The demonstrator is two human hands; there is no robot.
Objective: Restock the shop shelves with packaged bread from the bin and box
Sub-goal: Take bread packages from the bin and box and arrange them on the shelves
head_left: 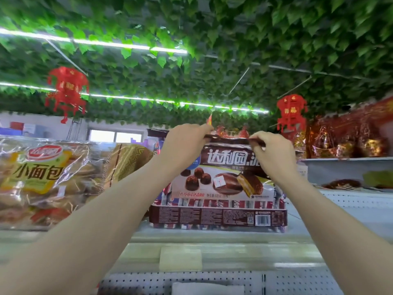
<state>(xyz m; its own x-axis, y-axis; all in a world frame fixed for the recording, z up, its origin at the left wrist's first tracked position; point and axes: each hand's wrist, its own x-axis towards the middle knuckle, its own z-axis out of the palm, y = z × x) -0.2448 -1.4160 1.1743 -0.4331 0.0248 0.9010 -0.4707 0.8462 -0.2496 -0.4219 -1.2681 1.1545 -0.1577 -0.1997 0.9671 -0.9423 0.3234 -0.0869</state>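
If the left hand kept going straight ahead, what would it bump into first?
The left hand already pinches the top seam of the brown cake pack, so it would push that first. Just behind come, probably, the red-orange packets, though depth is hard to judge.

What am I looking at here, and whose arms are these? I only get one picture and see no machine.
There is no machine: a person works with bare hands. The one picture comes from a wide-angle camera worn on their head, looking forward across a shop shelf, so the arms reach in from below. The left hand and the right hand each pinch the top seam of a brown cake bag. That two-handed grip holds the bag upright over a flat brown pack that lies on the shelf. To the left lies a clear bag of small breads. Overhead are a leaf-covered ceiling and red lanterns.
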